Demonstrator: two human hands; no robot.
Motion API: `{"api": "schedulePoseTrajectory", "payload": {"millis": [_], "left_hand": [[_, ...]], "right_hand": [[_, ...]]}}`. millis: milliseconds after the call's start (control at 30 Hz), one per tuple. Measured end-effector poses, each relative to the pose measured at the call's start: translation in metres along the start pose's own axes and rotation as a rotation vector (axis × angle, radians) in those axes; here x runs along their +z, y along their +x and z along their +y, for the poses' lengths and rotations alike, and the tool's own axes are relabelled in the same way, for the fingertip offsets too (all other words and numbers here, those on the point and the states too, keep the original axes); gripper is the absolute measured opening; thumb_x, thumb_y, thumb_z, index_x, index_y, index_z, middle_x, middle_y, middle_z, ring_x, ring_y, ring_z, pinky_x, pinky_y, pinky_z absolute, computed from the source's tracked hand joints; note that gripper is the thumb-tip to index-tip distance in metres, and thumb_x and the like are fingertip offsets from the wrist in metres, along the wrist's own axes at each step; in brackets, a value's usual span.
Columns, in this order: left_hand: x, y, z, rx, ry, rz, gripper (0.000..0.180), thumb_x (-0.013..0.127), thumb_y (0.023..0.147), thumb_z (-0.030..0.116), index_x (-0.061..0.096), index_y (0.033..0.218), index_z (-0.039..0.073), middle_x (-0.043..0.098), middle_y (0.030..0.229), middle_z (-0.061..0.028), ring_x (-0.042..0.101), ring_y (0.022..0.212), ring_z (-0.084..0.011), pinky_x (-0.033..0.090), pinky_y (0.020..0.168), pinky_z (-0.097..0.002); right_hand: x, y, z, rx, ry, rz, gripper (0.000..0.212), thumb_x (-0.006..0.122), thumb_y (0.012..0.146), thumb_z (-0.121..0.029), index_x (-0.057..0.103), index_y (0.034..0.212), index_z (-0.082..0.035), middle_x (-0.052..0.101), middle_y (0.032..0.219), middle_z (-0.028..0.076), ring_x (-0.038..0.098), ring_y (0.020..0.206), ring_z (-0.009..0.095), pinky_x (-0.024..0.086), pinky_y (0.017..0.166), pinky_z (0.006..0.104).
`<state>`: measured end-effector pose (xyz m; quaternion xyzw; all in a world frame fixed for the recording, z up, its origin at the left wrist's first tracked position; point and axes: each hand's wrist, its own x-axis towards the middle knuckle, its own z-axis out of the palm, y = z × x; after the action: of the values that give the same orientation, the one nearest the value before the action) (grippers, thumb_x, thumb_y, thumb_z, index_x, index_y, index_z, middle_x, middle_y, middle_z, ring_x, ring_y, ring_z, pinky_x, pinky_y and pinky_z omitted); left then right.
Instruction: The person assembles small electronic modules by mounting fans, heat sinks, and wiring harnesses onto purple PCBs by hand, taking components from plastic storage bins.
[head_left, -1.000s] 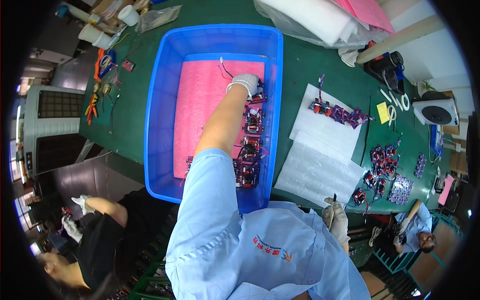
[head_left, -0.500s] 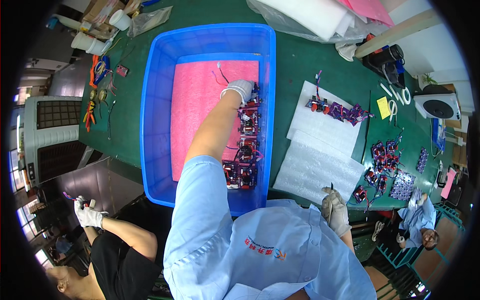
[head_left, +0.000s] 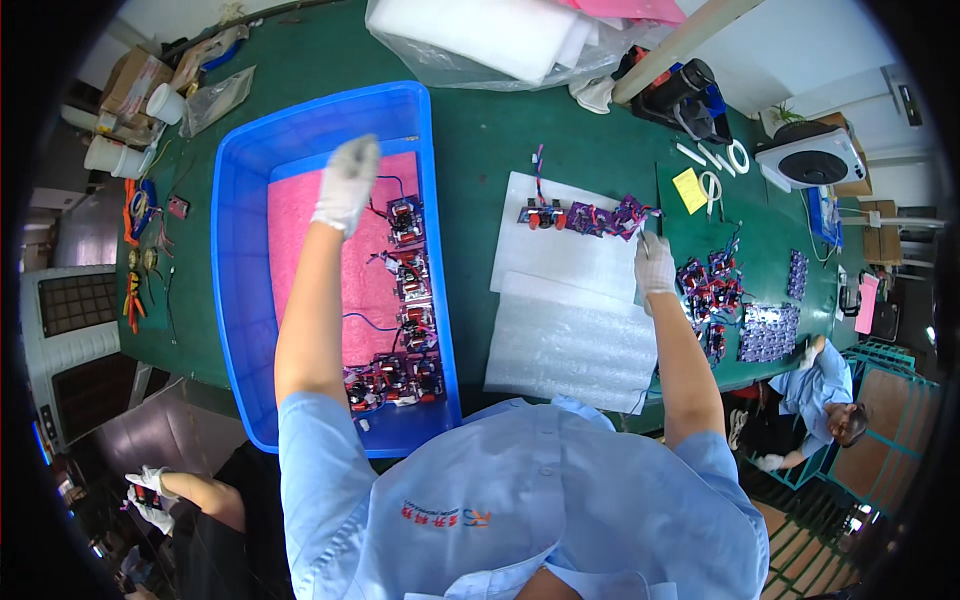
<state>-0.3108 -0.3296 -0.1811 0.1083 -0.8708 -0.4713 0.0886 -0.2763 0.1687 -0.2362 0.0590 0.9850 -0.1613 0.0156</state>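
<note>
My left hand (head_left: 347, 188), in a white glove, is over the pink foam sheet (head_left: 300, 250) that lines the blue plastic bin (head_left: 225, 270). Motion smears its fingers, so their grip is unclear. Along the bin's right side lies a column of circuit boards (head_left: 412, 275) with red and black parts and wires. My gloved right hand (head_left: 655, 268) is closed on a thin dark tool, mostly hidden by the fingers. It is beside the right end of a row of purple circuit boards (head_left: 588, 219), which lies on a white foam sheet (head_left: 520, 250).
More wired boards (head_left: 708, 290) and a flat board panel (head_left: 768, 333) lie to the right. Tape rolls (head_left: 738, 157) and a fan-like device (head_left: 812, 165) stand farther back. Pliers (head_left: 134, 300) are at left. Co-workers sit at lower left (head_left: 200, 500) and right (head_left: 815, 390).
My left hand has moved off the boards at the bin's right side, up and left over the foam. My right hand has reached forward from the table edge to the board row. The view has shifted.
</note>
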Motion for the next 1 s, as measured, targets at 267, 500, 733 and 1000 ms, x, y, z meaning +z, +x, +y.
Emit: {"api": "schedulePoseTrajectory", "payload": {"millis": [267,500,733,1000], "left_hand": [[-0.038,-0.123,0.069,-0.091,-0.448,0.236,0.028,0.051,0.093,0.021,0.060,0.100,-0.004,0.064,0.094,-0.0108,0.060,0.085,-0.0145,0.048,0.079,-0.0258],[-0.023,-0.265,0.111,-0.333,-0.386,0.283,0.029,0.047,0.094,0.024,0.058,0.098,-0.003,0.063,0.097,-0.0129,0.061,0.087,-0.0187,0.047,0.081,-0.0300],[0.017,-0.313,0.141,0.264,-0.168,0.200,0.015,0.046,0.082,-0.002,0.060,0.088,-0.001,0.064,0.086,-0.0143,0.063,0.080,-0.0257,0.050,0.073,-0.0331],[0.095,-0.313,0.168,0.689,0.147,-0.108,0.070,0.076,0.060,0.026,0.045,0.121,0.007,0.032,0.135,-0.0266,0.029,0.128,-0.0444,0.027,0.102,-0.0529]], "right_hand": [[0.047,0.123,0.045,-0.310,-0.257,-0.254,0.027,0.040,0.087,-0.015,0.058,0.103,-0.003,0.057,0.110,0.019,0.051,0.109,0.034,0.037,0.099,0.0393],[-0.007,0.075,0.043,0.231,0.568,-0.027,0.040,0.038,0.089,-0.017,0.047,0.125,-0.004,0.052,0.123,0.013,0.048,0.113,0.025,0.037,0.095,0.0285],[-0.078,0.008,0.065,0.099,0.657,0.295,0.035,0.038,0.094,-0.019,0.051,0.123,-0.003,0.056,0.096,0.007,0.053,0.078,0.014,0.043,0.071,0.0263],[-0.165,-0.131,-0.078,-0.025,1.611,-0.444,0.042,0.050,0.091,-0.024,0.044,0.126,0.000,0.046,0.077,0.000,0.029,0.042,-0.001,0.022,0.038,0.0151]]}}
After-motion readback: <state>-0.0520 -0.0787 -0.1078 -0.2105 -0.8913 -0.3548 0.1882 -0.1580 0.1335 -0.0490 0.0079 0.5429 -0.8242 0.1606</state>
